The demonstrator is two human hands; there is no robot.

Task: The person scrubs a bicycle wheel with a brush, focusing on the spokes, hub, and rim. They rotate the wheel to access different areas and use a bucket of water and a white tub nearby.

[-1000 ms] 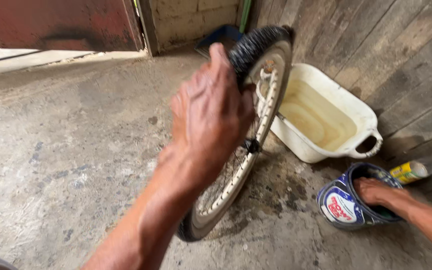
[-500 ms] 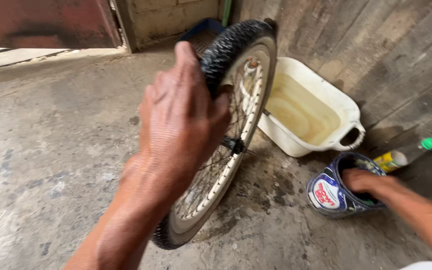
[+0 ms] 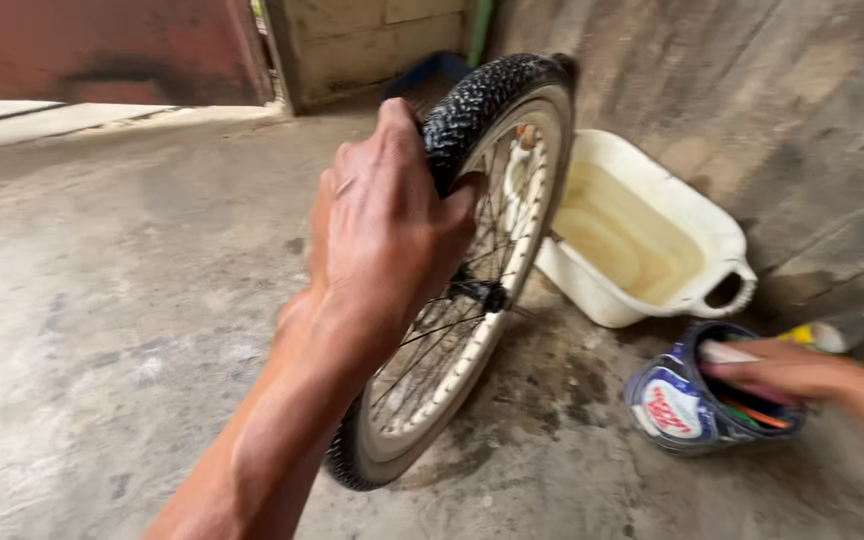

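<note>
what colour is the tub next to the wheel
White tub, holding yellowish water, clearest in the head view.

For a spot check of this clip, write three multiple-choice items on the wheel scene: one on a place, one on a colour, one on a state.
1. Where is the white tub?
A. On the floor beyond the wheel, by the wall
B. Hanging from the wall
C. In the left hand

2. What colour is the wheel's tyre?
A. White
B. Black
C. Red

3. What is the left hand doing?
A. Lying flat on the floor
B. Gripping the tyre at the top of the upright bicycle wheel
C. Holding the bottle

Answers: 1 A, the tub sits on the concrete behind the wheel, next to the wall. 2 B, the knobbly tread is black around a pale rim. 3 B, its fingers wrap the tyre, while the right hand reaches into the blue bag.
</note>
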